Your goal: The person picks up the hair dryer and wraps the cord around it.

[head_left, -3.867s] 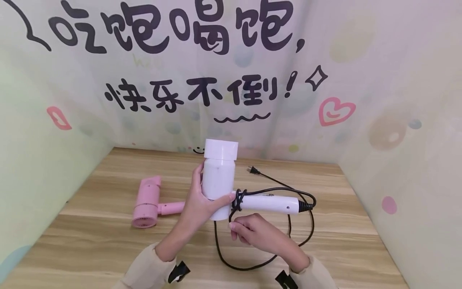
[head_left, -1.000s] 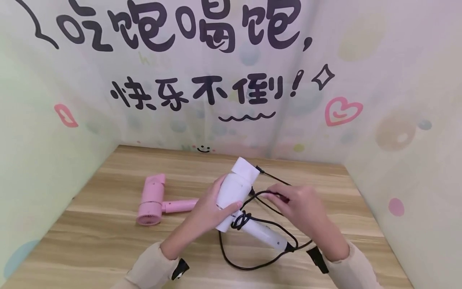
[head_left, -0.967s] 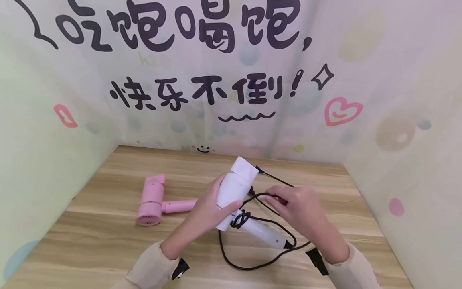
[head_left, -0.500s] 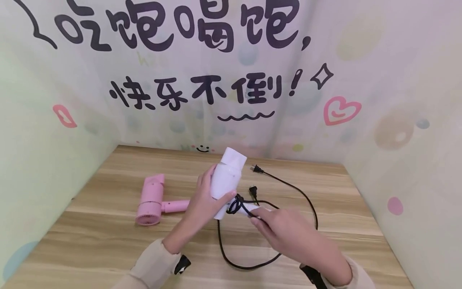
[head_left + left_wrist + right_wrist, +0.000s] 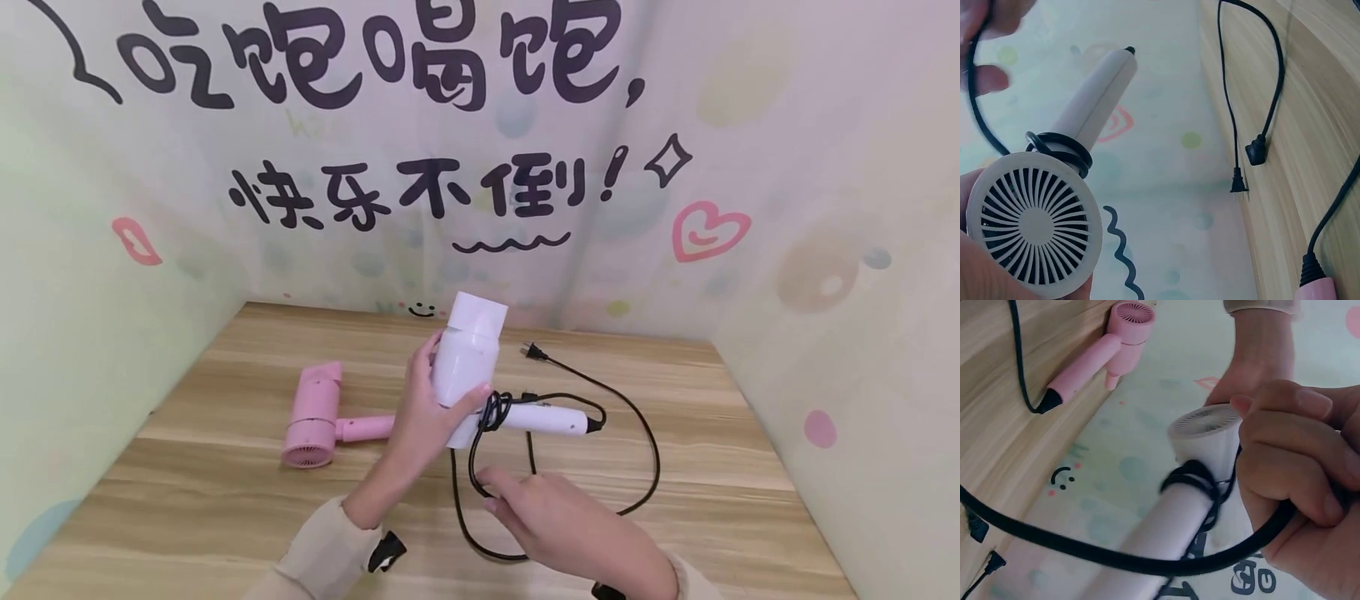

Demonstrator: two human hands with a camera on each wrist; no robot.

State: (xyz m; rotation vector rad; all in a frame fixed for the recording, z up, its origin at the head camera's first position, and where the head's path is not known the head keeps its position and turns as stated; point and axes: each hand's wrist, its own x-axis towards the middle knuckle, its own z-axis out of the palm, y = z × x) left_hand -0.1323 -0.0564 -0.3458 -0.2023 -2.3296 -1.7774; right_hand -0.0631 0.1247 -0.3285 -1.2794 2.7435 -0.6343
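A white hair dryer (image 5: 467, 367) is held up over the table, nozzle pointing away. My left hand (image 5: 422, 417) grips its barrel, thumb across the front. In the left wrist view the round vented intake (image 5: 1036, 226) faces the camera. Black power cord (image 5: 495, 410) is looped several times around the top of the white handle (image 5: 551, 419). Below the handle, my right hand (image 5: 558, 517) pinches the cord coming off those loops. The right wrist view shows the fingers (image 5: 1291, 450) curled around the cord, which arcs across in front of the handle.
A pink hair dryer (image 5: 313, 417) lies on the wooden table (image 5: 187, 517) at left, its handle end hidden behind my left hand. A two-pin plug (image 5: 534, 352) and a second dark plug (image 5: 529, 397) rest to the right. Printed cloth walls (image 5: 360, 267) enclose the back and sides.
My right hand has swung from the right of the dryer down below its handle, drawing the cord around. The white dryer has turned more upright, its handle now nearly level.
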